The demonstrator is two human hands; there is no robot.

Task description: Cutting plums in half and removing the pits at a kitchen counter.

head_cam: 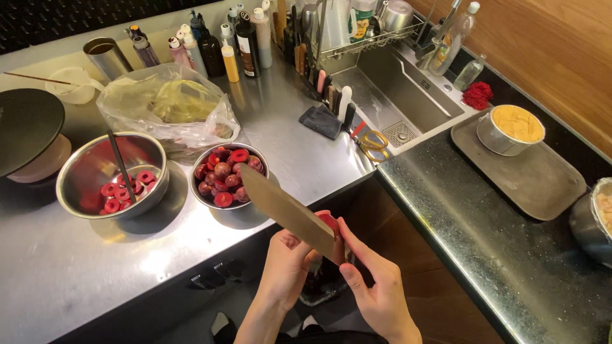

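Observation:
My right hand (376, 283) grips a large kitchen knife (287, 207) at its handle end. The broad blade points up and left, over the counter edge. My left hand (287, 261) curls under the blade and holds a small red fruit (329, 224) against the blade's heel. Both hands are in front of the steel counter (76, 267), off its edge. The steel bowl of whole red fruits (226, 175) stands just beyond the knife tip. A second steel bowl (111, 175) to the left holds red ring-shaped slices and a dark stick.
A plastic bag (169, 105) lies behind the bowls, with sauce bottles (210, 44) at the back. The sink (389, 89) and scissors (373, 143) are to the right. A tray with a yellow-filled pot (513, 130) sits on the dark counter. A dark container (322, 290) is below my hands.

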